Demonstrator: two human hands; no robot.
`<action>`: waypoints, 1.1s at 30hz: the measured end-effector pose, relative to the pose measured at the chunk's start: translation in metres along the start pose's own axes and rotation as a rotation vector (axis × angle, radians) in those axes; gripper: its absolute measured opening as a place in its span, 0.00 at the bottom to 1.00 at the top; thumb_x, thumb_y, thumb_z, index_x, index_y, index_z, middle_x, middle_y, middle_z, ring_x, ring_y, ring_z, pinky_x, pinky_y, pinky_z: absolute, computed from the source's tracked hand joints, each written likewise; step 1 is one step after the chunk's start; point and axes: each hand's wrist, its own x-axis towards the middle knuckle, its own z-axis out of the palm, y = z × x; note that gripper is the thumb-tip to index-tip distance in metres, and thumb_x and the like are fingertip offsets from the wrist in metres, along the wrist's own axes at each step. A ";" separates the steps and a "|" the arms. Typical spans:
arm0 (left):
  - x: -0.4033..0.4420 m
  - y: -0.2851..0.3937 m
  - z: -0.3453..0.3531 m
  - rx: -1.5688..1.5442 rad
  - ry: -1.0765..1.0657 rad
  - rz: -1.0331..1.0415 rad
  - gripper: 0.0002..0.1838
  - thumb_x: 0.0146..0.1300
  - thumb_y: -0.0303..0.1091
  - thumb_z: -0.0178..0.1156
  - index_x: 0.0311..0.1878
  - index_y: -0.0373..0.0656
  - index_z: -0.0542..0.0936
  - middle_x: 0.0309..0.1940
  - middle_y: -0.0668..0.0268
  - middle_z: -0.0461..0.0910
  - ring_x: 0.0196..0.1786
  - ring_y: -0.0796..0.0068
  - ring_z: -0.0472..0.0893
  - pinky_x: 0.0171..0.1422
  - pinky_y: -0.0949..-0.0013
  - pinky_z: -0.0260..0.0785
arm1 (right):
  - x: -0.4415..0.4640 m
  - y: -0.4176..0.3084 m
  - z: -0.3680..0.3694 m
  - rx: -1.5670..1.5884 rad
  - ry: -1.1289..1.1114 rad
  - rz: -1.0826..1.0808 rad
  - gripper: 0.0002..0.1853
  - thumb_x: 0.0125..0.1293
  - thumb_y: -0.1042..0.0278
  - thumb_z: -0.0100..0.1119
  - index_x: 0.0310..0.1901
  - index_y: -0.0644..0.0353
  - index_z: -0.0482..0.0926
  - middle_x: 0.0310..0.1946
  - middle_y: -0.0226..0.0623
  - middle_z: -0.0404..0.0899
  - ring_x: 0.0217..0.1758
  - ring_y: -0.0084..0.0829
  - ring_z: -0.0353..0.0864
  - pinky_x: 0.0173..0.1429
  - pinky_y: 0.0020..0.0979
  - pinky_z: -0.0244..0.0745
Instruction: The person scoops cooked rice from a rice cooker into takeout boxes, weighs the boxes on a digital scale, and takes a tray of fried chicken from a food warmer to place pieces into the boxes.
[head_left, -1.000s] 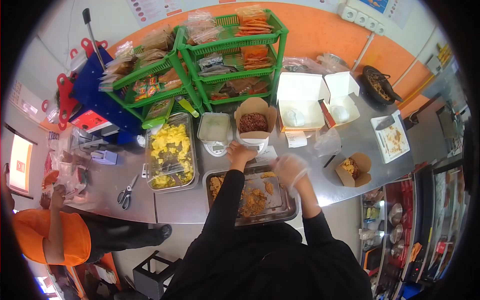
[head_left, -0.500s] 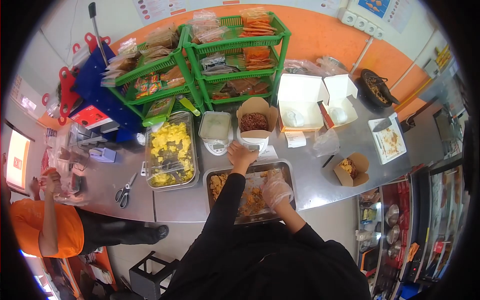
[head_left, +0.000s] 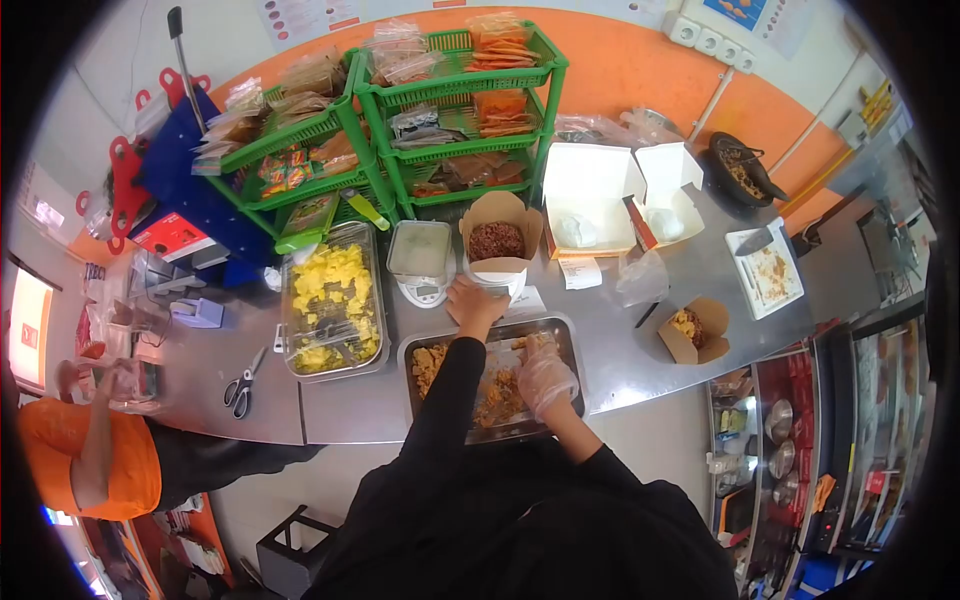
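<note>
My bare left hand (head_left: 475,303) rests its outstretched fingers at the front of a white kitchen scale (head_left: 497,280). On that scale stands an open brown paper food box (head_left: 502,208) holding dark reddish rice (head_left: 497,240). Inside a metal tray (head_left: 580,355), my right hand (head_left: 547,378), in a clear plastic glove, has its fingers curled low; what lies in them is hidden. Brown-orange shredded food (head_left: 497,395) lies in the tray beside it, with paler chunks (head_left: 430,368) at the left end.
Left are a clear tub of yellow pieces (head_left: 335,290), a lidded container (head_left: 424,248) and scissors (head_left: 240,388). Green racks (head_left: 455,95) stand behind. Rightward are white boxes (head_left: 595,195), a filled paper box (head_left: 695,330) and a white tray (head_left: 765,270). A person in orange (head_left: 95,455) works far left.
The view has shifted slightly, moving the counter a little left in the picture. My hands keep nearly the same places. The person in orange has lowered their hands.
</note>
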 end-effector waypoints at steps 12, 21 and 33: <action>-0.139 -0.072 -0.102 -0.244 0.211 0.573 0.31 0.56 0.44 0.64 0.56 0.31 0.69 0.53 0.47 0.70 0.59 0.49 0.68 0.64 0.55 0.61 | 0.015 0.022 -0.027 0.696 -0.110 0.166 0.14 0.65 0.63 0.52 0.50 0.58 0.77 0.33 0.45 0.82 0.33 0.41 0.83 0.40 0.36 0.77; -0.183 -0.208 -0.085 -0.484 0.202 0.197 0.23 0.58 0.38 0.64 0.53 0.35 0.74 0.49 0.50 0.75 0.55 0.50 0.72 0.61 0.57 0.63 | 0.168 0.076 -0.185 0.956 0.019 -0.071 0.11 0.62 0.64 0.58 0.45 0.57 0.79 0.28 0.34 0.81 0.29 0.30 0.82 0.31 0.32 0.75; -0.179 -0.221 -0.050 -0.865 -0.038 0.079 0.19 0.71 0.39 0.50 0.55 0.32 0.73 0.46 0.50 0.77 0.49 0.59 0.79 0.55 0.64 0.69 | 0.206 0.033 -0.181 0.059 0.187 -0.219 0.19 0.68 0.59 0.44 0.30 0.62 0.81 0.36 0.46 0.82 0.37 0.43 0.82 0.42 0.39 0.77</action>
